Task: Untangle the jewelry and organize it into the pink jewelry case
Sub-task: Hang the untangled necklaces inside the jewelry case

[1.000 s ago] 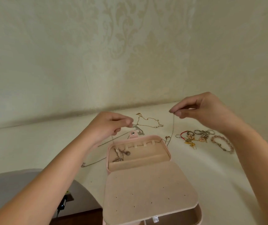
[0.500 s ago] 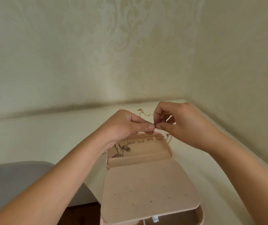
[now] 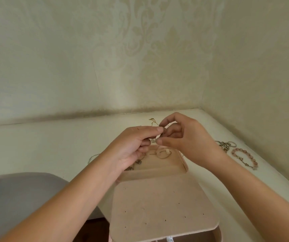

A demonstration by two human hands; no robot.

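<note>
Pink jewelry case (image 3: 157, 203) — open on the pale table (image 3: 35, 147) before me, its perforated flap folded toward me, pendants (image 3: 138, 161) lying in the rear compartment. Above that compartment my left hand (image 3: 135, 145) and right hand (image 3: 189, 142) meet fingertip to fingertip, each pinching a thin chain (image 3: 158, 135) almost too fine to see. Gold chain (image 3: 152, 121) behind the hands; rings (image 3: 226, 145) and beaded bracelet (image 3: 245, 158) to the right — apart from the case.
</note>
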